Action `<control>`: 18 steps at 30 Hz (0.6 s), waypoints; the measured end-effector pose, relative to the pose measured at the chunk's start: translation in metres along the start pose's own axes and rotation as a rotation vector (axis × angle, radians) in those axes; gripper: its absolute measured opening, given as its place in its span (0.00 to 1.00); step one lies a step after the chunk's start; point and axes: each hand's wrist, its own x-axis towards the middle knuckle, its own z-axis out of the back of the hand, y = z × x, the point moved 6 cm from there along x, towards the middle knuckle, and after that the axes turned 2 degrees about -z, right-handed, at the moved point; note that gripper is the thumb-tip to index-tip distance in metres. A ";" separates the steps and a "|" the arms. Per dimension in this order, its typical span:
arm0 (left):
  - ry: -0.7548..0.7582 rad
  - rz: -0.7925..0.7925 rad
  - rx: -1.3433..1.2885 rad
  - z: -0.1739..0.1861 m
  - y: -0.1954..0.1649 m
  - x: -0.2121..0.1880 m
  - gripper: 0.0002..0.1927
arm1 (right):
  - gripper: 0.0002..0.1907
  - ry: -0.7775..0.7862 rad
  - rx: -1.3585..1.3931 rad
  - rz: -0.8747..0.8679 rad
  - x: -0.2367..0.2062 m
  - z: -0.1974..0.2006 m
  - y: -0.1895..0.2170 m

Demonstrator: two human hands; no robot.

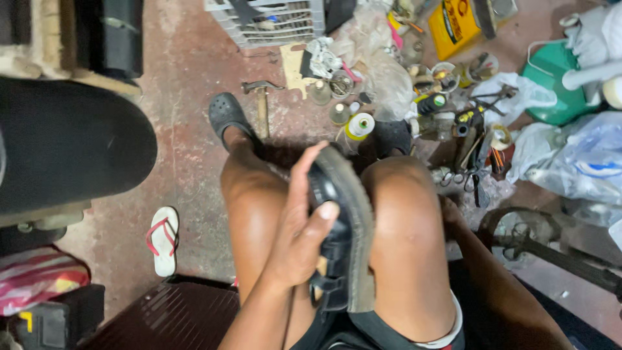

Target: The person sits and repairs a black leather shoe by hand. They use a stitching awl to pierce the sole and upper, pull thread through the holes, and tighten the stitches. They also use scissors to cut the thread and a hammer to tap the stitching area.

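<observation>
Left hand [301,223]: we see it raised between the knees, palm turned toward the right knee, wrist straight above the forearm.
Left fingers [303,170]: extended upward and pressed close together, tips uppermost.
Left thumb [322,217]: bent across in front, its nail facing us, pressing inward in a clasp.
Left forearm [259,314]: rises from the lower edge toward the hand, bare.
Right arm [492,285]: we see it drop outside the right knee, reaching downward and forward.
Right hand [450,214]: mostly hidden behind the knee; we cannot tell its grip.
Knees: bent, apart, both bare.
</observation>
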 end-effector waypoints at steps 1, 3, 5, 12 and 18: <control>0.010 -0.049 0.030 0.003 -0.003 -0.005 0.41 | 0.30 0.017 0.080 0.010 -0.011 -0.006 0.010; 0.030 -0.064 0.027 0.010 -0.003 -0.016 0.41 | 0.28 0.050 0.258 0.040 -0.030 -0.014 0.033; 0.041 -0.005 -0.044 0.018 0.001 -0.028 0.43 | 0.26 0.121 0.500 0.072 -0.047 -0.013 0.058; 0.039 -0.217 0.120 0.056 -0.019 -0.063 0.44 | 0.19 0.308 0.967 0.115 -0.127 0.072 0.102; 0.044 -0.242 -0.066 0.072 -0.021 -0.094 0.47 | 0.15 0.617 1.485 0.338 -0.177 0.138 0.116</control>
